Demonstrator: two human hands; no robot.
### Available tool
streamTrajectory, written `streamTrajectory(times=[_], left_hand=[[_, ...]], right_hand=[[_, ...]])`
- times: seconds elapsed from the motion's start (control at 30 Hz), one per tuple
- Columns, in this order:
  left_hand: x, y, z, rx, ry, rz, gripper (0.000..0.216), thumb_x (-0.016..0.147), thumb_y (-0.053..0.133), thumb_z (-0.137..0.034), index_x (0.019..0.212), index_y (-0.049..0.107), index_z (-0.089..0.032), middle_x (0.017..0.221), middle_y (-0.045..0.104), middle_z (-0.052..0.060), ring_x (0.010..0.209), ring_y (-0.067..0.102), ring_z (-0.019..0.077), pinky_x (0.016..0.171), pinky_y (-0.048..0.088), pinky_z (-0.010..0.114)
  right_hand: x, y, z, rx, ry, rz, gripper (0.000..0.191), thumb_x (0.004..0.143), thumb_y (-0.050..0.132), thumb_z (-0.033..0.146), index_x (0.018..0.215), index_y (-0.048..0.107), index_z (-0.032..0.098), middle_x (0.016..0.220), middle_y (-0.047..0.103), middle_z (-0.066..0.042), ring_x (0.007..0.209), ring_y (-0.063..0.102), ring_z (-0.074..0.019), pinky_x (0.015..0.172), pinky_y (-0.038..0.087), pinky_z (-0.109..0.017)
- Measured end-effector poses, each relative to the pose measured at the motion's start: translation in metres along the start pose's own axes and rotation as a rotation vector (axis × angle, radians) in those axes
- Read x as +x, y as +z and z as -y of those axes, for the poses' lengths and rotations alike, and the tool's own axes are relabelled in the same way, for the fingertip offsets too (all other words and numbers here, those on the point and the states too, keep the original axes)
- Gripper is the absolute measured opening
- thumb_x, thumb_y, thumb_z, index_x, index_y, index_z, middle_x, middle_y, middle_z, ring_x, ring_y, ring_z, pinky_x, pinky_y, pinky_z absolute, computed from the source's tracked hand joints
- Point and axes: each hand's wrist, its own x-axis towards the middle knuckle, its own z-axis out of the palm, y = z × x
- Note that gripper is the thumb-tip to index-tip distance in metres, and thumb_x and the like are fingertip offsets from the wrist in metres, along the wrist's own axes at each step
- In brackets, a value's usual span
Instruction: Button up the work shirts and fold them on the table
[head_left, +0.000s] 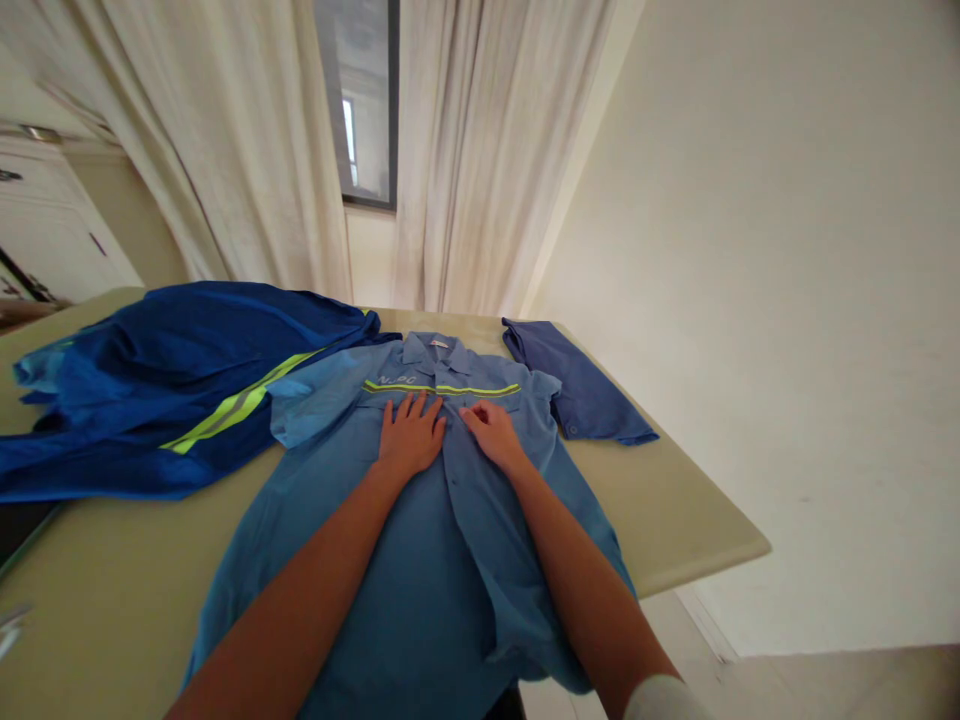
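Note:
A light blue short-sleeved work shirt [420, 590] lies front up, its collar at the far end and its hem hanging over the near table edge. A yellow reflective stripe crosses its chest, and the button front is parted lower down. My left hand [411, 435] rests flat on the chest below the stripe, fingers spread. Just right of the front opening, my right hand [493, 434] is closed, thumb and fingers pinched at the edge of the shirt front. Whatever is between those fingertips is mostly hidden.
The shirt is on a beige table [675, 520]. Dark blue clothing [202, 350] with a reflective band is heaped at left. A folded navy garment [577, 385] lies at right. Curtains [495, 150] hang behind, and a wall [787, 300] stands to the right.

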Motion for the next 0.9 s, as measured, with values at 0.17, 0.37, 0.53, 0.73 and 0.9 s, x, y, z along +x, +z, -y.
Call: streamTrajectory(times=[0.17, 0.37, 0.53, 0.73, 0.9], left_hand=[[0.020, 0.015, 0.013, 0.024, -0.035, 0.156, 0.059, 0.102, 0.028, -0.050, 0.157, 0.040, -0.033, 0.169, 0.030, 0.006, 0.155, 0.024, 0.0337, 0.123, 0.012, 0.065], [0.055, 0.017, 0.026, 0.034, -0.036, 0.206, 0.060, 0.103, 0.024, -0.051, 0.158, 0.038, -0.034, 0.169, 0.028, 0.006, 0.155, 0.024, 0.0333, 0.123, 0.012, 0.064], [0.064, 0.017, 0.033, -0.028, -0.024, 0.104, 0.053, 0.103, 0.031, -0.039, 0.152, 0.048, -0.030, 0.163, 0.041, 0.008, 0.150, 0.036, 0.0313, 0.122, 0.020, 0.063], [0.053, 0.004, 0.031, -0.054, 0.017, -0.093, 0.040, 0.093, 0.041, -0.018, 0.123, 0.068, -0.019, 0.128, 0.070, 0.013, 0.120, 0.062, 0.0273, 0.109, 0.042, 0.043], [0.040, -0.009, 0.022, -0.015, 0.002, 0.043, 0.037, 0.093, 0.042, -0.014, 0.113, 0.071, -0.020, 0.120, 0.073, 0.011, 0.110, 0.067, 0.0259, 0.097, 0.050, 0.038]], right_hand=[[-0.003, 0.014, -0.003, -0.255, -0.221, 0.023, 0.022, 0.084, 0.072, 0.036, 0.081, 0.057, 0.020, 0.077, 0.060, 0.000, 0.072, 0.053, -0.0156, 0.069, 0.039, -0.027], [0.032, 0.021, -0.009, -0.335, -0.244, 0.009, 0.014, 0.090, 0.064, 0.033, 0.089, 0.057, 0.021, 0.081, 0.060, -0.001, 0.077, 0.054, -0.0167, 0.074, 0.041, -0.027], [0.016, 0.015, 0.013, -0.357, -0.283, 0.028, 0.023, 0.090, 0.066, 0.045, 0.091, 0.059, 0.023, 0.094, 0.064, -0.005, 0.089, 0.058, -0.0207, 0.081, 0.042, -0.030], [-0.022, 0.009, 0.020, -0.422, -0.156, 0.169, 0.009, 0.078, 0.072, 0.029, 0.079, 0.066, 0.023, 0.080, 0.069, -0.005, 0.071, 0.059, -0.0199, 0.064, 0.036, -0.029], [-0.004, -0.009, -0.001, -0.086, -0.098, 0.222, 0.007, 0.077, 0.062, 0.020, 0.073, 0.068, 0.020, 0.067, 0.065, 0.000, 0.067, 0.058, -0.0163, 0.063, 0.038, -0.025]])
